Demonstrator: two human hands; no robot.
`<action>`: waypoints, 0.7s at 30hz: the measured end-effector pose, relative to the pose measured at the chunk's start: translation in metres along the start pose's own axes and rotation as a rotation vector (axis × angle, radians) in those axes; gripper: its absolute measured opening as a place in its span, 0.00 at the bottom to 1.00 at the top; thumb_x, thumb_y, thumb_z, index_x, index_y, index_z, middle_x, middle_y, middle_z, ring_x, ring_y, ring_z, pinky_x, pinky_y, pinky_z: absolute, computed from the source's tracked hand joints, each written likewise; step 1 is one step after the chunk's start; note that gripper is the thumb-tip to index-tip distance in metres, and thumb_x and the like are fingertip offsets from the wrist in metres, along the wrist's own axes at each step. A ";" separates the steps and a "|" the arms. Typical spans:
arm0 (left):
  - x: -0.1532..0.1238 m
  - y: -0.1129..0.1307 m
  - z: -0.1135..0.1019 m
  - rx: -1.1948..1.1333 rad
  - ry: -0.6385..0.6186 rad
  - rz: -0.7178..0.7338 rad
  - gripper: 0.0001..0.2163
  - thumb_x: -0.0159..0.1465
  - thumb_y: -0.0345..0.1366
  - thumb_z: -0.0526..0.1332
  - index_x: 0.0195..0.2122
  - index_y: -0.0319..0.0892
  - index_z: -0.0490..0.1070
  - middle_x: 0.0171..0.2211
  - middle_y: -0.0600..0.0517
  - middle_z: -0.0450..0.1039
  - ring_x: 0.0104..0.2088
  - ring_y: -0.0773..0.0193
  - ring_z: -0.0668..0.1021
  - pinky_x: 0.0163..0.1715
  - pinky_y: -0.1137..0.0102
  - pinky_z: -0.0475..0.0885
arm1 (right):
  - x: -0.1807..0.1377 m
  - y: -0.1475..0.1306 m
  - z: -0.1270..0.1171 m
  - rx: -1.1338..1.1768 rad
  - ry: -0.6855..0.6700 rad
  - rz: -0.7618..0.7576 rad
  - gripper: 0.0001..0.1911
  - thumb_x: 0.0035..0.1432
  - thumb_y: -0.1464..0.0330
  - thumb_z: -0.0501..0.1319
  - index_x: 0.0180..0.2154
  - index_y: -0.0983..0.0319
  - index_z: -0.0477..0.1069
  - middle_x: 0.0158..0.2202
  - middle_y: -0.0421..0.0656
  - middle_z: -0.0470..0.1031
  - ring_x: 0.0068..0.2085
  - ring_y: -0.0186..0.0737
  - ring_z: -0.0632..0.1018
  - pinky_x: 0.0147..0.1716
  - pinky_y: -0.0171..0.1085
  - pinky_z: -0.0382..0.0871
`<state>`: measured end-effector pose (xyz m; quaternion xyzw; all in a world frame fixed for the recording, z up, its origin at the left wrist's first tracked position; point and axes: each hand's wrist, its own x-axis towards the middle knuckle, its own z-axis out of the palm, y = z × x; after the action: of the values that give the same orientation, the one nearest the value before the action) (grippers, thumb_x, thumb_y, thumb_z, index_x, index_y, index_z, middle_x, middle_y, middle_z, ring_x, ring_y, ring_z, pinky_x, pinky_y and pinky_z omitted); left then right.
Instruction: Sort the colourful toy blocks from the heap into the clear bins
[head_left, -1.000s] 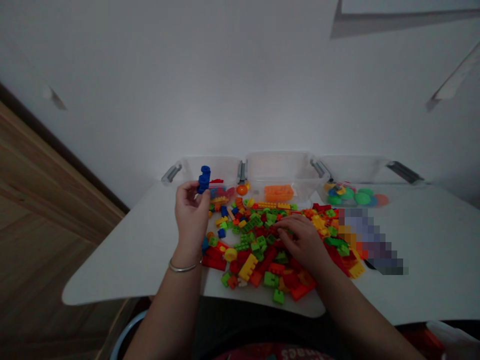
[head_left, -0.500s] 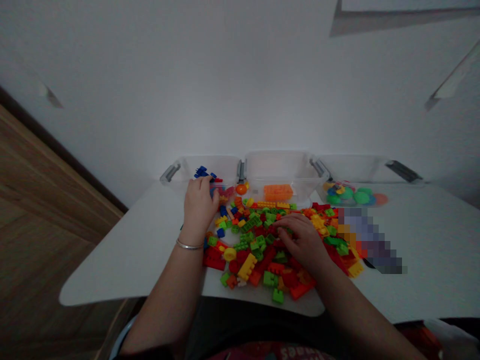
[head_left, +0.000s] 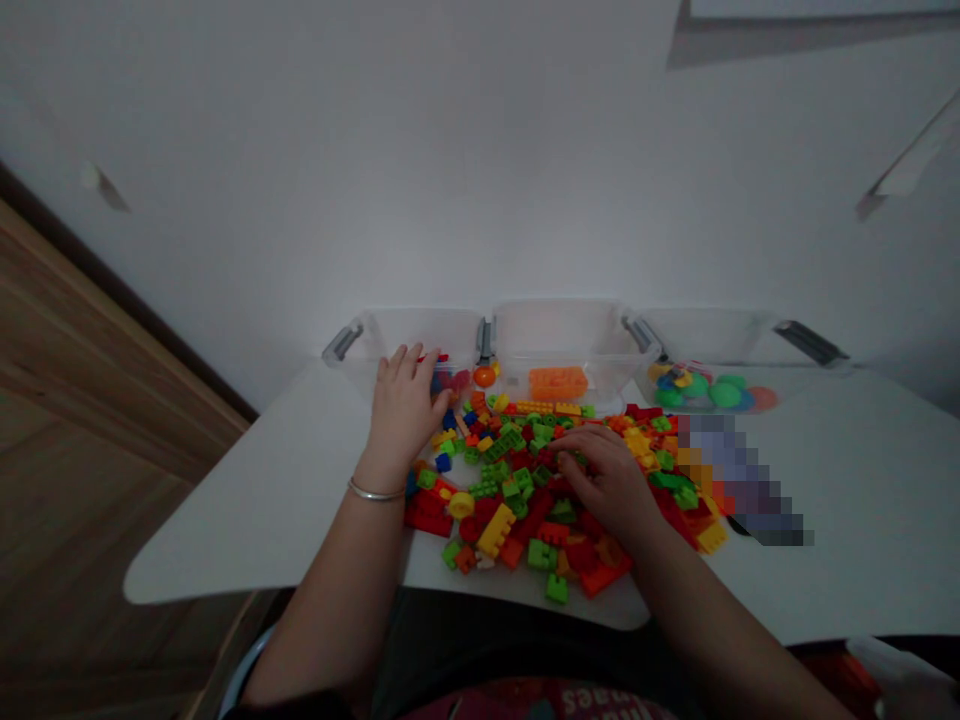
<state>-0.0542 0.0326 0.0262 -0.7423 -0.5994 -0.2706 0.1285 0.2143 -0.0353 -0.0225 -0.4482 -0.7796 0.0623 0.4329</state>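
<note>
Now, the left hand [head_left: 405,412] lies open, fingers spread and empty, palm down against the near wall of the left clear plastic bin [head_left: 375,335], fingertips up at its rim. Just past those fingertips, inside the bin, sit a few red and blue pieces [head_left: 448,377]. Over to the right hand [head_left: 609,482]: it's down in the heap of small coloured plastic bricks [head_left: 517,470] on the white tabletop [head_left: 247,500], fingers curled over the pieces. Whether it has one pinched, I cannot tell. The heap lies between the two hands, spreading out to the right of the left wrist with its thin silver bangle [head_left: 373,491]. The right hand is in the thick of it; the left is up at its far-left corner. Behind the heap, the middle clear plastic bin [head_left: 562,325] holds a flat orange block [head_left: 556,383]. A small orange ball [head_left: 484,377] sits by the gap between those two bins, and the right clear plastic bin [head_left: 720,330] holds green and blue discs [head_left: 712,392].
</note>
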 end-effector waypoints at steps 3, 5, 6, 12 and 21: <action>-0.009 0.012 -0.007 -0.140 0.065 -0.013 0.22 0.62 0.36 0.58 0.59 0.43 0.64 0.59 0.42 0.67 0.62 0.46 0.65 0.62 0.43 0.53 | 0.000 -0.001 -0.001 0.014 0.026 -0.005 0.09 0.60 0.69 0.57 0.37 0.57 0.76 0.36 0.43 0.80 0.42 0.44 0.77 0.45 0.47 0.72; -0.017 0.024 -0.010 -0.216 0.084 0.046 0.18 0.63 0.36 0.58 0.55 0.42 0.68 0.54 0.43 0.72 0.56 0.50 0.71 0.60 0.50 0.59 | 0.001 -0.001 -0.003 0.022 0.047 -0.020 0.09 0.60 0.70 0.57 0.36 0.57 0.76 0.35 0.43 0.80 0.42 0.44 0.78 0.45 0.47 0.72; -0.020 0.031 -0.011 -0.243 0.044 0.097 0.17 0.63 0.35 0.58 0.53 0.42 0.69 0.51 0.44 0.74 0.54 0.51 0.72 0.58 0.52 0.63 | 0.001 -0.001 -0.003 0.023 0.056 -0.028 0.09 0.60 0.70 0.57 0.36 0.57 0.76 0.35 0.43 0.80 0.42 0.44 0.77 0.46 0.48 0.71; -0.028 0.059 0.002 -0.228 -0.255 0.310 0.18 0.62 0.28 0.59 0.53 0.43 0.71 0.48 0.45 0.75 0.49 0.54 0.75 0.52 0.57 0.69 | 0.004 -0.002 -0.004 0.013 0.077 -0.038 0.08 0.61 0.70 0.56 0.36 0.57 0.75 0.34 0.43 0.79 0.41 0.44 0.77 0.46 0.48 0.71; -0.028 0.055 0.021 -0.203 -0.323 0.392 0.20 0.59 0.26 0.61 0.52 0.47 0.72 0.44 0.48 0.78 0.47 0.57 0.76 0.54 0.55 0.66 | 0.005 0.000 -0.002 0.019 0.096 -0.020 0.09 0.59 0.70 0.57 0.35 0.57 0.76 0.34 0.43 0.79 0.41 0.44 0.78 0.44 0.47 0.73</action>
<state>-0.0005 0.0064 0.0006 -0.8867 -0.4269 -0.1773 0.0059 0.2148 -0.0323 -0.0181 -0.4387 -0.7618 0.0438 0.4747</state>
